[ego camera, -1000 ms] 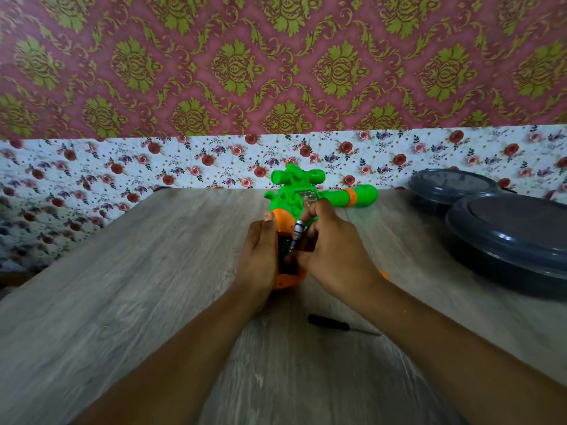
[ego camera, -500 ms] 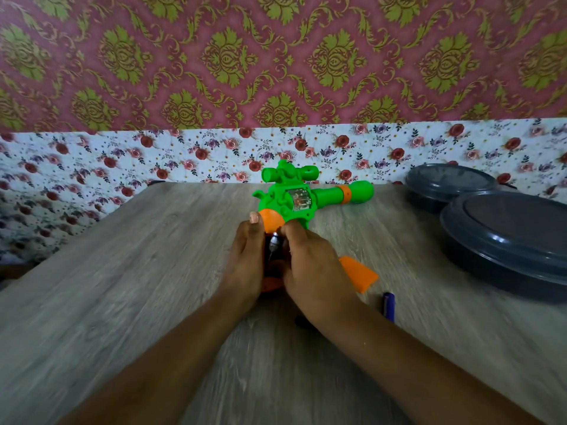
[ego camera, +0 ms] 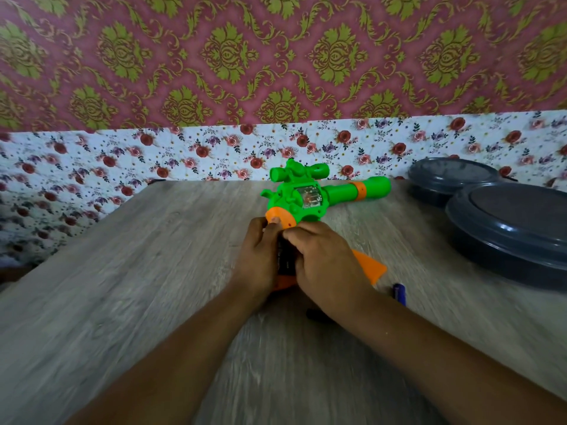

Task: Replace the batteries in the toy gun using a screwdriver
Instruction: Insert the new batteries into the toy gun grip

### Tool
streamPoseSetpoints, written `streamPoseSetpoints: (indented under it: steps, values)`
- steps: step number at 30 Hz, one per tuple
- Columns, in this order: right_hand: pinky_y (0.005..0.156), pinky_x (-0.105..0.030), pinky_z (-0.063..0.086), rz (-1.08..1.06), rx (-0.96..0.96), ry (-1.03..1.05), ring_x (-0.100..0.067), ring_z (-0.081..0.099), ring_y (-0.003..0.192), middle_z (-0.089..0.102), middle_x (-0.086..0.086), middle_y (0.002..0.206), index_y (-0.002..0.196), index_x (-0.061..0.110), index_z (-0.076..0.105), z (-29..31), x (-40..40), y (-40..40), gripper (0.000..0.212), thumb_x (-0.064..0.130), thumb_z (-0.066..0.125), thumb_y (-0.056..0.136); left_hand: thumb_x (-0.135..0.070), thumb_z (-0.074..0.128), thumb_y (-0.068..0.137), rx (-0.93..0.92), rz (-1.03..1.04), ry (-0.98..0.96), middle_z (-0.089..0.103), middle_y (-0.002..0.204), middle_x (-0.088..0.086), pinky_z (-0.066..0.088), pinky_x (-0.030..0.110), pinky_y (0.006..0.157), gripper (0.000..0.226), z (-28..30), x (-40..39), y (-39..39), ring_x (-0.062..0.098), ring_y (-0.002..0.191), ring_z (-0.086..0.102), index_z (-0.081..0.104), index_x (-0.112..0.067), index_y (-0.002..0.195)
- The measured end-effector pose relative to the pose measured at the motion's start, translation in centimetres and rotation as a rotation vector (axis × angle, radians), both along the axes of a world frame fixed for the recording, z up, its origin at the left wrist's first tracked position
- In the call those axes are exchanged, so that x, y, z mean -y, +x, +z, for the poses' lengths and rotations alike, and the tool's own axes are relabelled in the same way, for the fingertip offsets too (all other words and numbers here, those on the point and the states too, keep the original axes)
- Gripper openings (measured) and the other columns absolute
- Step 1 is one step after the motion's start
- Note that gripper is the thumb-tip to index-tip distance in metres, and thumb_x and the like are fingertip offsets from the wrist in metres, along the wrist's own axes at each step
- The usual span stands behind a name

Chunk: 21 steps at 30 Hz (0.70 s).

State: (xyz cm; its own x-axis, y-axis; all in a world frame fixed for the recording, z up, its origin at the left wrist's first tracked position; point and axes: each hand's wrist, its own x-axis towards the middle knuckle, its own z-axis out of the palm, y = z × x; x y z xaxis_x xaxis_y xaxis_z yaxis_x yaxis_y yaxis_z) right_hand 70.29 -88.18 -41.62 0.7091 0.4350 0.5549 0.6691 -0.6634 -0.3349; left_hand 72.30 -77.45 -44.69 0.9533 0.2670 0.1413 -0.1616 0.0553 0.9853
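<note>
The green toy gun [ego camera: 302, 199] lies on the wooden table with its barrel pointing right. My left hand [ego camera: 260, 256] grips its orange handle from the left side. My right hand [ego camera: 326, 262] has its fingers curled over the top of the open black battery compartment [ego camera: 285, 260], and the battery under them is hidden. The orange compartment cover [ego camera: 371, 266] lies just right of my right hand. A blue battery [ego camera: 399, 294] rests on the table beyond it. The black screwdriver [ego camera: 316, 314] shows partly under my right wrist.
Two dark grey lidded round containers stand at the right, one at the back [ego camera: 451, 179] and a larger one nearer [ego camera: 515, 234]. The wooden table [ego camera: 138, 286] ends at a flowered wall behind the gun.
My right hand brought the battery down from above the handle into the compartment, and it is now covered by my fingers. The view shifted, which revealed the orange cover and blue battery.
</note>
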Motion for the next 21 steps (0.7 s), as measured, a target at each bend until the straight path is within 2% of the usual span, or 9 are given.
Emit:
streamPoseSetpoints:
  steps: [5,8,10,13,16,21]
  values:
    - [0.067,-0.038,0.054,0.023,-0.043,-0.088,-0.036,0.06,0.076,0.065,-0.017,0.081,0.086,0.001,0.069,-0.2,0.2,0.1,0.036,0.0,0.046,0.058,-0.027,0.038,0.1,0.008,0.035,0.068,0.059,0.081,0.003,0.047,0.043,0.079,0.021,0.1,-0.1,-0.2,0.026,0.085,0.058,0.051,-0.022,0.084]
    - [0.058,-0.036,0.054,0.022,0.001,-0.115,-0.035,0.059,0.069,0.061,-0.015,0.073,0.069,0.002,0.067,-0.5,0.3,0.3,0.021,-0.001,0.049,0.059,-0.03,0.037,0.1,-0.012,0.048,0.097,0.06,0.084,0.005,0.049,0.053,0.088,0.023,0.0,-0.2,-0.1,0.032,0.092,0.06,0.052,-0.024,0.083]
    - [0.056,-0.033,0.052,0.038,-0.003,-0.114,-0.033,0.058,0.067,0.06,-0.014,0.071,0.066,0.003,0.067,-0.5,0.4,0.3,0.018,-0.001,0.051,0.059,-0.03,0.038,0.1,-0.027,0.047,0.093,0.061,0.086,0.007,0.048,0.058,0.09,0.023,0.3,-0.1,-0.3,0.035,0.097,0.061,0.052,-0.024,0.084]
    - [0.064,-0.034,0.043,0.05,-0.021,-0.156,-0.034,0.055,0.08,0.059,-0.017,0.084,0.081,0.0,0.069,-0.1,0.4,0.5,0.023,-0.004,0.049,0.069,-0.03,0.037,0.101,-0.042,0.021,0.045,0.062,0.093,0.012,0.049,0.057,0.089,0.022,0.6,0.0,-0.5,0.036,0.098,0.062,0.053,-0.022,0.088]
    - [0.07,-0.029,0.03,0.083,-0.011,-0.186,-0.031,0.049,0.094,0.054,-0.016,0.099,0.099,0.001,0.066,0.4,0.8,0.8,0.025,-0.005,0.05,0.08,-0.028,0.036,0.101,-0.038,0.019,0.033,0.062,0.095,0.014,0.05,0.048,0.083,0.022,0.8,0.1,-0.7,0.032,0.093,0.062,0.053,-0.018,0.093]
    - [0.085,-0.034,0.039,0.084,-0.034,-0.156,-0.029,0.049,0.103,0.056,-0.014,0.108,0.106,0.004,0.061,0.7,0.9,0.4,0.027,0.001,0.053,0.08,-0.037,0.035,0.1,-0.066,0.022,0.017,0.062,0.098,0.015,0.049,0.049,0.08,0.026,0.7,0.2,-0.7,0.03,0.092,0.061,0.054,-0.022,0.089]
